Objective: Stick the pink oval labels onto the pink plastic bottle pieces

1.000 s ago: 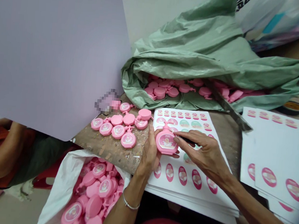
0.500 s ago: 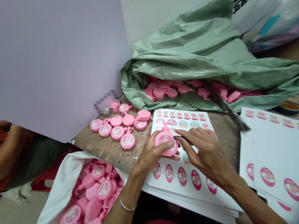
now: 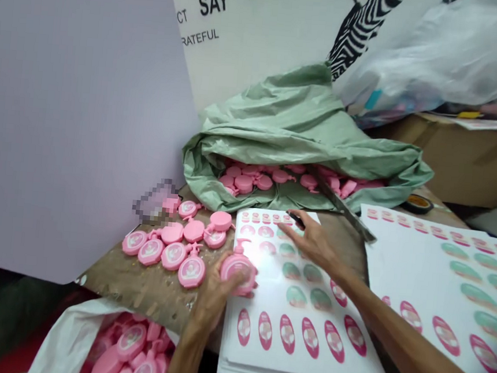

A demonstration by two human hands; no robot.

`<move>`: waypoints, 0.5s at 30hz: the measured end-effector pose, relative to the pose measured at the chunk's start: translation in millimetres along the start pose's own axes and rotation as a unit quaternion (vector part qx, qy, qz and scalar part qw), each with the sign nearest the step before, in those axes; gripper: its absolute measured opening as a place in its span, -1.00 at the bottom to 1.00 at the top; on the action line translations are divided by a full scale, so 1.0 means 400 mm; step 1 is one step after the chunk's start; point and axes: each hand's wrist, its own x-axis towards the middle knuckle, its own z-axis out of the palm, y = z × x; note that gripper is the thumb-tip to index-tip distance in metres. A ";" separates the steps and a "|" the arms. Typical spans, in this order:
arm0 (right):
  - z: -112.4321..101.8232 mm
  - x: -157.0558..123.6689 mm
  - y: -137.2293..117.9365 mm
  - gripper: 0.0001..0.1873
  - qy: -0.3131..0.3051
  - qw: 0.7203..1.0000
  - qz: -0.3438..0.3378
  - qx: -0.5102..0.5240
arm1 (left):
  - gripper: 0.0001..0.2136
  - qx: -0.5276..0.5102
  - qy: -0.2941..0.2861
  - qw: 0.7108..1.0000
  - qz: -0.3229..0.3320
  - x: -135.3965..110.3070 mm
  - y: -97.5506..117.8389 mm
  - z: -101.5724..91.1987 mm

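My left hand [image 3: 213, 291] grips a small pink pump-shaped toy bottle [image 3: 239, 271], its round face towards me and the thumb across its lower part. Between the fingers of my right hand [image 3: 316, 239] is a slim black tool [image 3: 296, 219], its exact kind unclear. That hand rests over the upper part of a white sticker sheet [image 3: 265, 292], near the row of small pink stickers. Green oval stickers and larger pink oval stickers [image 3: 288, 333] are printed lower on the sheet, which tops a stack. Left of the bottle, several similar pink bottles [image 3: 192, 271] lie on the table, some with round labels.
A green sack [image 3: 276, 119] full of pink bottles lies open behind, with a long metal blade [image 3: 346, 209] by its mouth. More sticker sheets [image 3: 424, 271] lie right, near a tape roll [image 3: 418, 204]. A white bag [image 3: 68, 333] of bottles stands lower left, below a lilac panel [image 3: 76, 107].
My right hand has moved off the bottle's face to the top of the sticker sheet with the black tool. My left hand still holds the bottle. The camera view has shifted.
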 end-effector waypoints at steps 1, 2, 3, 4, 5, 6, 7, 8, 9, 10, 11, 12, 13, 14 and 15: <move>-0.002 0.041 0.023 -0.49 -0.005 0.999 0.017 -0.040 | -0.68 0.052 0.066 0.996 0.031 0.017 -0.002 -0.022; 0.000 0.082 0.040 -0.54 -0.010 0.998 0.021 -0.059 | -0.71 0.108 0.124 0.984 0.062 0.034 -0.002 -0.045; 0.006 0.122 0.052 -0.59 -0.019 0.997 0.021 -0.076 | -0.74 0.161 0.173 0.967 0.095 0.050 0.000 -0.067; 0.017 0.160 0.056 -0.63 -0.027 0.996 0.015 -0.084 | -0.76 0.209 0.211 0.946 0.132 0.064 0.003 -0.085; 0.032 0.195 0.055 -0.65 -0.031 0.996 0.007 -0.087 | -0.78 0.253 0.244 0.920 0.175 0.074 0.006 -0.100; 0.050 0.226 0.049 -0.66 -0.033 0.995 0.000 -0.094 | -0.79 0.294 0.277 0.888 0.219 0.080 0.008 -0.110; 0.071 0.254 0.039 -0.66 -0.034 0.994 -0.005 -0.102 | -0.79 0.333 0.308 0.852 0.262 0.082 0.008 -0.115; 0.094 0.279 0.026 -0.64 -0.033 0.993 -0.010 -0.109 | -0.76 0.366 0.331 0.817 0.299 0.081 0.005 -0.113; 0.117 0.302 0.013 -0.63 -0.035 0.993 -0.018 -0.115 | -0.74 0.390 0.344 0.788 0.329 0.076 -0.004 -0.107; 0.139 0.322 -0.001 -0.62 -0.039 0.992 -0.030 -0.118 | -0.75 0.401 0.343 0.772 0.353 0.070 -0.017 -0.097; 0.160 0.340 -0.015 -0.60 -0.045 0.991 -0.045 -0.120 | -0.77 0.402 0.331 0.769 0.372 0.062 -0.034 -0.083; 0.180 0.357 -0.029 -0.57 -0.054 0.989 -0.062 -0.119 | -0.78 0.391 0.308 0.776 0.388 0.054 -0.055 -0.069; 0.196 0.372 -0.041 -0.54 -0.062 0.988 -0.078 -0.116 | -0.79 0.379 0.275 0.791 0.394 0.046 -0.078 -0.054; 0.209 0.386 -0.052 -0.53 -0.070 0.987 -0.090 -0.111 | -0.79 0.371 0.238 0.809 0.389 0.039 -0.099 -0.041; 0.219 0.397 -0.062 -0.55 -0.074 0.987 -0.097 -0.103 | -0.79 0.366 0.206 0.827 0.375 0.033 -0.116 -0.030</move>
